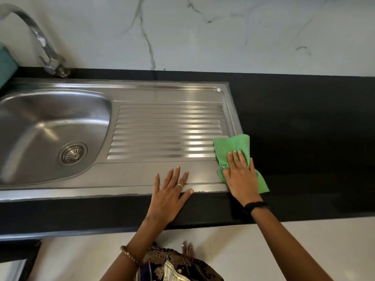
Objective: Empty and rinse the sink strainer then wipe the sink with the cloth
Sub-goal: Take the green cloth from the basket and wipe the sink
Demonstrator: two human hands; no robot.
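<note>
Right hand: my right hand (241, 175) lies flat on the cloth (235, 148), fingers straight and pointing away from me, pressing it down without curling round it.
Left hand: my left hand (169, 192) rests flat and spread on the near rim of the sink (142, 92), fingers straight, thumb out to the right, holding nothing.
Cloth: green, crumpled, at the near right corner of the drainboard (166, 130); its left part lies on the steel, its right part on the black counter (304, 122). Its long axis runs from far left to near right, with one end past my fingertips and the other sticking out beside my wrist.
Strainer: the strainer (73, 153) sits seated in the drain at the bottom of the bowl, well to the left of both hands.
Tap: the tap (43, 42) stands at the far left behind the bowl, its spout arching left out of view.
Wall: white marble-patterned wall (223, 33) behind the counter.
</note>
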